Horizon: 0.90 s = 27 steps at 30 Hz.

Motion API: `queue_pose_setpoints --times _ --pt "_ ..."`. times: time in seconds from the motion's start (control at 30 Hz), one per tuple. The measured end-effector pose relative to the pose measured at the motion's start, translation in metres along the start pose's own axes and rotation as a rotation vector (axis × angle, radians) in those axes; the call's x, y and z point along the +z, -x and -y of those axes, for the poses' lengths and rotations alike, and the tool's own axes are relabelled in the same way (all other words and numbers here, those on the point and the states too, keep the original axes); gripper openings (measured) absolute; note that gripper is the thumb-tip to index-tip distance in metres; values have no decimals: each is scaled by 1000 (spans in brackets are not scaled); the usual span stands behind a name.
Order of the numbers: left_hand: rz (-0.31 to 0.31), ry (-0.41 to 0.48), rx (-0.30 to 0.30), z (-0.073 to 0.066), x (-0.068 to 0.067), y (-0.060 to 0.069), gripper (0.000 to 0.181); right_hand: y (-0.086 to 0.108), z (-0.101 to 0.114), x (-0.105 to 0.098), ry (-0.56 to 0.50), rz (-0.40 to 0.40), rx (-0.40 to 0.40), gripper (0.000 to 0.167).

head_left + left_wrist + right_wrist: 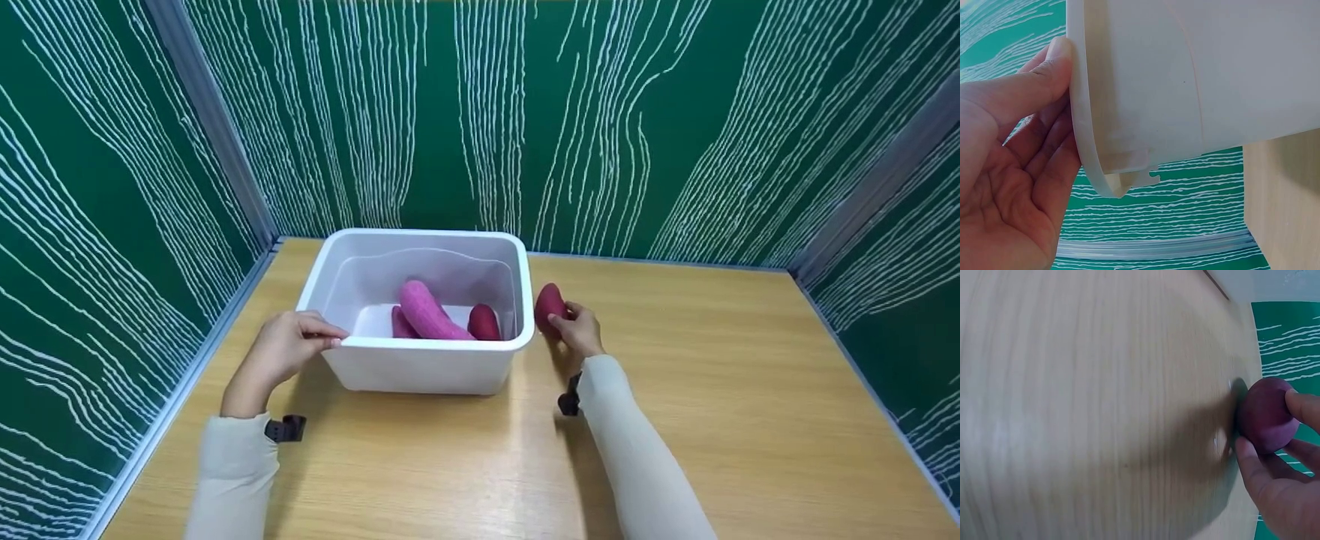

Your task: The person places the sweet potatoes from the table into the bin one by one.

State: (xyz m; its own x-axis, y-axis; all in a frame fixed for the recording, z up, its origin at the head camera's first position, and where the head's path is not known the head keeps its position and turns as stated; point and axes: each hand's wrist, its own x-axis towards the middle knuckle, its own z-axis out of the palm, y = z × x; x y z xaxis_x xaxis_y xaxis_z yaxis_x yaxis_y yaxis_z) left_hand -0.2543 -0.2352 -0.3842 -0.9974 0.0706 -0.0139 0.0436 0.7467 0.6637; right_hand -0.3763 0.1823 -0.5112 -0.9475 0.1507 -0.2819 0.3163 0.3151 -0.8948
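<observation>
A white plastic bin [420,367] stands on the table, with its rim pinched near the front left corner by my left hand [289,349]. The left wrist view shows that thumb [1053,67] against the rim and the other fingers behind it. To the right of the bin, my right hand [577,328] holds a dark red, oval, sweet-potato-like thing [550,301] between thumb and fingers. In the right wrist view the red thing [1266,415] appears end-on, close to the tabletop; whether it touches cannot be told. Inside the bin lies a long pink curved piece [427,311].
Also in the bin are a dark red oval piece [484,322] and a magenta piece [403,324] partly hidden by the long pink one. The wooden table [750,390] is bounded by green panels [435,112] with white lines and grey metal edging [217,112].
</observation>
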Motion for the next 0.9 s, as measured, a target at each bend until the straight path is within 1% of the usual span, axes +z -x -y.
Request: queue_pose_setpoints --times 0.1,0.23,0.33,0.47,0.63,0.7,0.9 --pt "1 3 0 0 0 0 18 1 0 -2 8 -3 -1 56" --pt "-2 -4 8 0 0 1 18 1 0 -4 -45 14 41 58" --pt "-13 -15 38 0 0 1 17 0 0 -6 -54 19 47 59" --pt "-13 -19 47 0 0 2 17 0 0 -9 -66 20 59 58" --pt "6 -10 10 0 0 2 19 6 6 -13 -188 43 133 63" --pt "9 -9 6 0 -1 2 19 9 8 -16 -208 53 147 65" --pt "15 -9 -5 -2 -2 2 19 17 14 -25 -195 75 163 68"
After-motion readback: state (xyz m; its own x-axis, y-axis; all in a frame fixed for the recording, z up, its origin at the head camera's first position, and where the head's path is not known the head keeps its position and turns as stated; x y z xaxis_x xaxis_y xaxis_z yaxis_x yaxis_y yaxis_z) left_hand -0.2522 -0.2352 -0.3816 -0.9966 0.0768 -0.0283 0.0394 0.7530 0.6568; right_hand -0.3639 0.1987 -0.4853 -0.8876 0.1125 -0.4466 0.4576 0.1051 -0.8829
